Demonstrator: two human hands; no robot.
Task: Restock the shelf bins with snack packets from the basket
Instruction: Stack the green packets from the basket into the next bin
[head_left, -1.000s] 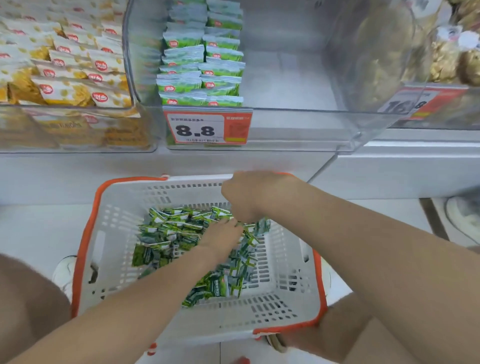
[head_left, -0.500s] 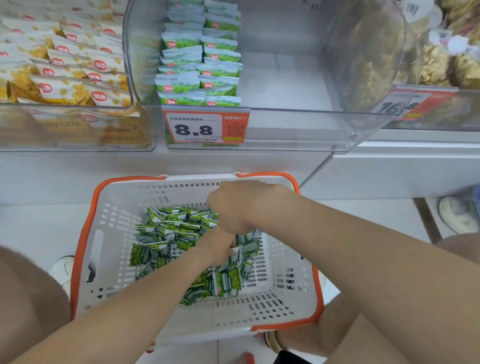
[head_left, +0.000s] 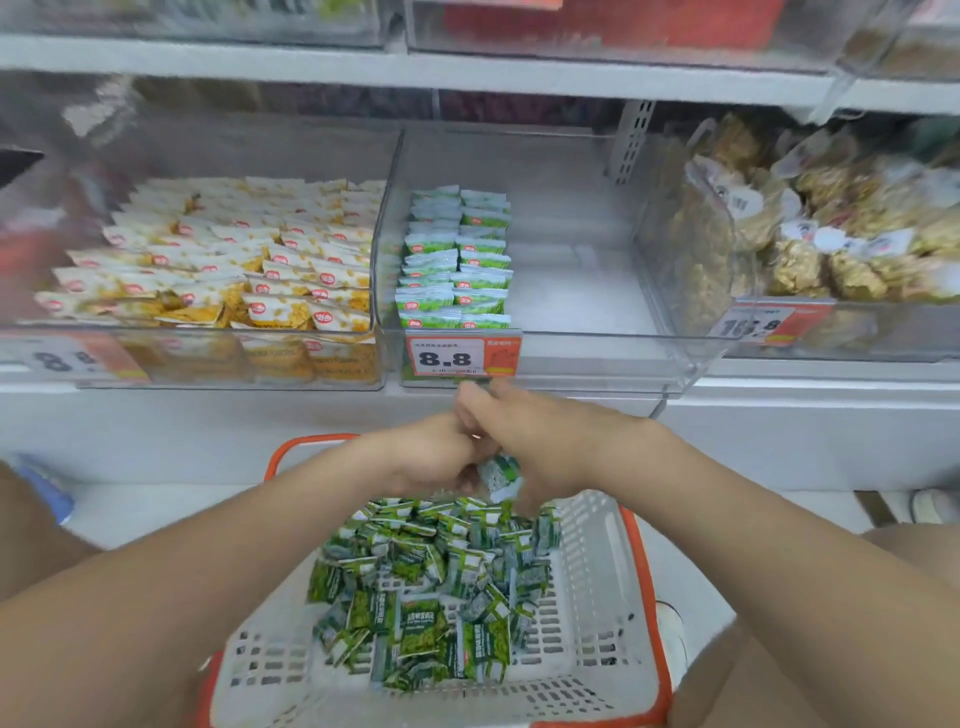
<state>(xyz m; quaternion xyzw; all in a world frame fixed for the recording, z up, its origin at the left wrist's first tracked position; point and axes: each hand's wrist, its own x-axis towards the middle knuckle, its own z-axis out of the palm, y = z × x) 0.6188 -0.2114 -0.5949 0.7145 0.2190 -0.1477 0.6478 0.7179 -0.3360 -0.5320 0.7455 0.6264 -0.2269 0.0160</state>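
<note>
The left hand (head_left: 431, 457) and right hand (head_left: 540, 441) meet knuckle to knuckle above the far rim of the white perforated plastic basket with an orange rim (head_left: 644, 571). Both are clenched, and 1 small green-and-white snack packet (head_left: 500, 473) pokes out downward between them. The grip of each hand curls against it. Whether more packets sit inside the curled fingers is hidden.

A loose heap of green snack packets (head_left: 426, 597) lies in the basket, below the hands.

On the shelf just beyond the hands stands the clear plastic middle bin (head_left: 597, 358), with an orange-and-white "8.8" price tag (head_left: 462, 356) on its front. Inside it, 2 neat columns of green packets (head_left: 457, 260) fill the left side. The clear bin of yellow-and-white packets (head_left: 234, 260) sits to its left, and a clear bin of bagged golden snacks (head_left: 831, 234) to its right.
</note>
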